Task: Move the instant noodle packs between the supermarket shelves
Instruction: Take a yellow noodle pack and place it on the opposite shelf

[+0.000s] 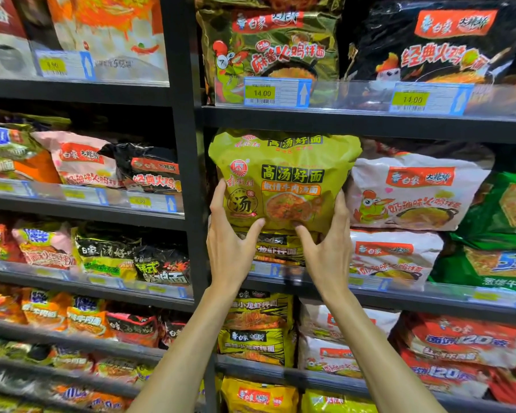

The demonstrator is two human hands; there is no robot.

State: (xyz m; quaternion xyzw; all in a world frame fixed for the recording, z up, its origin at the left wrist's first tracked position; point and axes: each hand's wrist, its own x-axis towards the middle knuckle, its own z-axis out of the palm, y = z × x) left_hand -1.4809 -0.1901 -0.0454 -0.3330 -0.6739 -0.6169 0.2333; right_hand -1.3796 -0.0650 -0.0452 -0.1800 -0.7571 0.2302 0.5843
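Gripping one yellow-green noodle pack (283, 186), two hands: left hand (231, 248), right hand (325, 248).

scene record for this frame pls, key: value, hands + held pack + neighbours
left hand: grips lower left of olive-yellow pack
right hand: grips its lower right
pack position: upright, atop black-and-yellow packs, second shelf from top, right bay
right neighbour: white-pink packs, stacked
shelf above: price tag reads 14.00
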